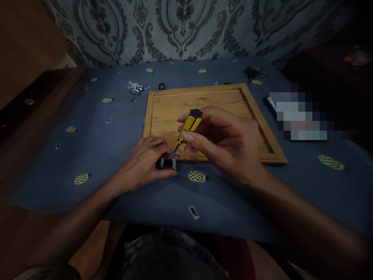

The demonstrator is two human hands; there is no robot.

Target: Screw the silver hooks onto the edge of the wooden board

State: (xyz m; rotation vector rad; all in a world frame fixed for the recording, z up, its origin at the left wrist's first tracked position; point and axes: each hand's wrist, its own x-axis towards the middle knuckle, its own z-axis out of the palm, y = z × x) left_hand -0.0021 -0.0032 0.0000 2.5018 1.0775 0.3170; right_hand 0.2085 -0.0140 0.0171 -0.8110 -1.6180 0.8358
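Note:
My right hand grips a yellow and black screwdriver, thumb and fingers round its handle. The tool tilts, its shaft running down and left to a silver metal hinge. That hinge sits at the near edge of a framed wooden panel, partly covered by my fingers. My left hand holds the hinge from the left, thumb below and fingers above on the panel's edge. Whether the screwdriver's tip is seated in a screw is too small to tell.
A small pile of silver metal hardware lies at the back left, near a black square piece. Behind the panel is a dark object. A blurred-out device lies on the right of the blue cloth. Patterned fabric rises behind.

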